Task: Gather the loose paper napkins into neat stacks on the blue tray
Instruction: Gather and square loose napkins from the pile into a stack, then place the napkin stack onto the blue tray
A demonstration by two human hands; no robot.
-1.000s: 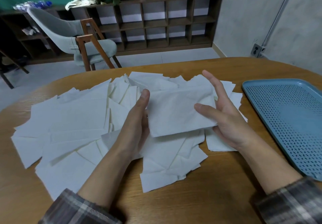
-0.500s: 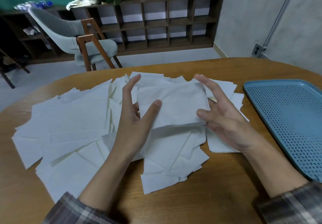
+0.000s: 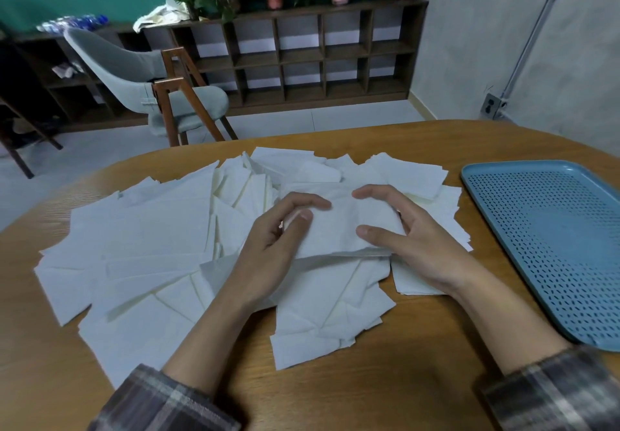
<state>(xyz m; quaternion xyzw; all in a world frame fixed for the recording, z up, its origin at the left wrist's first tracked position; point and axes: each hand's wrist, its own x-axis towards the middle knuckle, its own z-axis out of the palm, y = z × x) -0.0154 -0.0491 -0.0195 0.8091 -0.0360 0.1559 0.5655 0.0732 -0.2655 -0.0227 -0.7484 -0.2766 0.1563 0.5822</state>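
Note:
Several loose white paper napkins lie spread over the left and middle of the round wooden table. On top of the pile's middle sits a small bundle of napkins. My left hand grips the bundle's left edge with curled fingers and thumb. My right hand grips its right side, thumb on top, fingers curled over the far edge. The blue perforated tray lies on the table to the right of my right hand, with nothing on it.
Beyond the table stand a grey chair with wooden legs and a low dark shelf unit topped with potted plants. A grey wall rises behind the tray. Bare wood shows along the table's near edge.
Both hands lowered the napkin bundle onto the pile and curled their fingers over its edges; earlier the fingers were straighter and the bundle was held higher.

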